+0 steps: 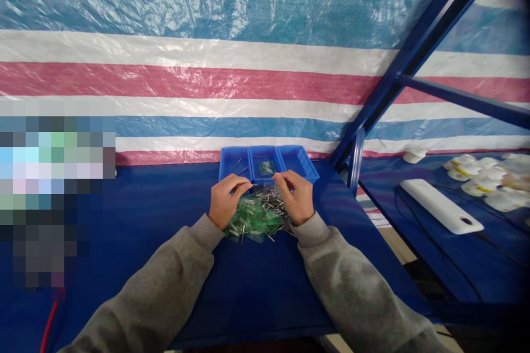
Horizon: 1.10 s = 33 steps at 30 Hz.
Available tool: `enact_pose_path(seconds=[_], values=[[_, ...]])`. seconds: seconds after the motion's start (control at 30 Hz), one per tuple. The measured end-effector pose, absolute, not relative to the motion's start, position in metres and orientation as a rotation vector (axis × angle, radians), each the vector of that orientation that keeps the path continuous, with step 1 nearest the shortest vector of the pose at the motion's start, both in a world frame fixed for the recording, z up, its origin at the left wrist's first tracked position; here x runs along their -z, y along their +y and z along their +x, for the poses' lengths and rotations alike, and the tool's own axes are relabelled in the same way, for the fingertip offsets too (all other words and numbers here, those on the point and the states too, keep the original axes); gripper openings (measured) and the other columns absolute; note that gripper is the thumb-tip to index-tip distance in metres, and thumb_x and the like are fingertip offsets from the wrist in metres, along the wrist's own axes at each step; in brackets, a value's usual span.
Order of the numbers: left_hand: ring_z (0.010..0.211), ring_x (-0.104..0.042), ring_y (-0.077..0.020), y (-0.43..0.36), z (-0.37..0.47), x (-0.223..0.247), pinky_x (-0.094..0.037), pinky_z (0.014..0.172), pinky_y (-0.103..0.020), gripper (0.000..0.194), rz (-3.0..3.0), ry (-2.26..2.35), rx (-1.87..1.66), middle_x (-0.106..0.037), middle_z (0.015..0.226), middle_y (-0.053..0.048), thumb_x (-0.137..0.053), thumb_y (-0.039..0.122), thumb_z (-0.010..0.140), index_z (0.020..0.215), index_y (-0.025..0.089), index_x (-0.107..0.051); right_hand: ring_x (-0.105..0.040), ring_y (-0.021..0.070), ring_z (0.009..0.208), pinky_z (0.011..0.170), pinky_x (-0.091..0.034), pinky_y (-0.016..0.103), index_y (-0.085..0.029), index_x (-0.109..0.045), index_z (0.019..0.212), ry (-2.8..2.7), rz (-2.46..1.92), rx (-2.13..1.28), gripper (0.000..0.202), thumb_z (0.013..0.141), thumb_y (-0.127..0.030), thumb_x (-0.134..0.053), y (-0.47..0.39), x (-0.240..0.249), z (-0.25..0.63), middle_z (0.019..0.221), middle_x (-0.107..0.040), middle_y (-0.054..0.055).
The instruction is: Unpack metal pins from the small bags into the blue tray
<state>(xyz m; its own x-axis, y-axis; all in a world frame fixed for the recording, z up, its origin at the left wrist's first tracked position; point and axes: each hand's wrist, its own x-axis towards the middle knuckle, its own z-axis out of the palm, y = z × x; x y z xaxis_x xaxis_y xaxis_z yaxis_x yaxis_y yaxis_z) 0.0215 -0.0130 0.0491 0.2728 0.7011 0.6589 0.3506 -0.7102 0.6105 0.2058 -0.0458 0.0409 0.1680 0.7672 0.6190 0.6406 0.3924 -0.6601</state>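
Note:
My left hand is closed in a pinch over the left side of a loose pile. A thin, light sliver shows at its fingertips, too small to name. Across from it, my right hand pinches thumb and forefinger together; whatever is between them is hidden. Beneath both hands lie small clear-green plastic pieces and, mixed in toward the right, thin metal pins. Just behind stand three joined blue bins. A few pins lie in the left compartment, and small clear pieces in the middle one.
A dark blue frame post rises right of the bins. On the right-hand table are a white oblong device with cables and several white round parts. A red cable runs at the left. A striped sheet hangs behind.

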Motion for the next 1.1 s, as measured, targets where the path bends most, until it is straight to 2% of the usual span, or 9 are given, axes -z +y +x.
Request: enact_pose_path(seconds=[0.1,0.27,0.4,0.73,0.83,1.0,1.1], values=[[0.064,-0.060,-0.0106,-0.017,0.021,-0.042,-0.047,0.066,-0.022,0.015,2.186,0.976,-1.465,-0.067,0.069,0.000,-0.062,0.026,0.083,0.072,0.017,-0.067,-0.051,0.0121,0.058,0.057,-0.040,0.026,-0.018,-0.067,0.083,-1.604,-1.260,-0.195,0.027,0.091,-0.035,-0.047,-0.046,-0.039,0.203,0.072,-0.062,0.003],[0.072,-0.064,-0.0118,-0.016,0.024,-0.039,-0.049,0.072,-0.022,0.012,2.201,0.913,-1.522,-0.070,0.076,-0.002,-0.060,0.022,0.084,0.077,0.017,-0.069,-0.051,0.0118,0.059,0.057,-0.043,0.026,-0.019,-0.066,0.098,-1.738,-1.169,-0.279,0.020,0.090,-0.030,-0.051,-0.047,-0.039,0.201,0.082,-0.063,0.004],[0.072,-0.065,-0.0125,-0.014,0.024,-0.036,-0.050,0.072,-0.023,0.013,2.215,0.891,-1.529,-0.071,0.078,-0.003,-0.060,0.023,0.084,0.078,0.017,-0.070,-0.054,0.0131,0.064,0.060,-0.044,0.027,-0.019,-0.066,0.090,-1.786,-1.132,-0.268,0.016,0.089,-0.028,-0.052,-0.048,-0.039,0.200,0.083,-0.063,0.004],[0.061,-0.062,-0.0104,-0.019,0.025,-0.041,-0.049,0.067,-0.021,0.016,2.089,1.020,-1.532,-0.069,0.068,0.000,-0.066,0.030,0.079,0.069,0.017,-0.068,-0.052,0.0125,0.061,0.057,-0.042,0.026,-0.019,-0.064,0.084,-1.820,-1.100,-0.278,0.016,0.089,-0.029,-0.052,-0.048,-0.039,0.197,0.078,-0.062,0.003],[0.064,-0.063,-0.0122,-0.020,0.026,-0.039,-0.051,0.069,-0.024,0.014,1.978,0.987,-1.510,-0.070,0.073,-0.001,-0.068,0.031,0.076,0.074,0.017,-0.069,-0.051,0.0122,0.059,0.058,-0.041,0.026,-0.019,-0.063,0.084,-1.799,-1.129,-0.257,0.016,0.089,-0.029,-0.051,-0.047,-0.036,0.197,0.075,-0.060,0.002],[0.060,-0.063,-0.0123,-0.019,0.029,-0.036,-0.052,0.057,-0.023,0.018,1.643,0.901,-1.456,-0.070,0.077,-0.003,-0.068,0.031,0.077,0.085,0.015,-0.069,-0.051,0.0126,0.060,0.058,-0.041,0.026,-0.019,-0.063,0.084,-1.792,-1.151,-0.231,0.018,0.090,-0.030,-0.050,-0.044,-0.033,0.198,0.074,-0.060,0.002],[0.072,-0.065,-0.0146,-0.020,0.029,-0.037,-0.054,0.064,-0.025,0.017,1.676,0.849,-1.440,-0.069,0.087,-0.006,-0.064,0.030,0.080,0.086,0.015,-0.067,-0.051,0.0132,0.061,0.059,-0.041,0.027,-0.019,-0.064,0.084,-1.800,-1.158,-0.224,0.021,0.091,-0.030,-0.048,-0.044,-0.032,0.198,0.074,-0.061,0.003]])
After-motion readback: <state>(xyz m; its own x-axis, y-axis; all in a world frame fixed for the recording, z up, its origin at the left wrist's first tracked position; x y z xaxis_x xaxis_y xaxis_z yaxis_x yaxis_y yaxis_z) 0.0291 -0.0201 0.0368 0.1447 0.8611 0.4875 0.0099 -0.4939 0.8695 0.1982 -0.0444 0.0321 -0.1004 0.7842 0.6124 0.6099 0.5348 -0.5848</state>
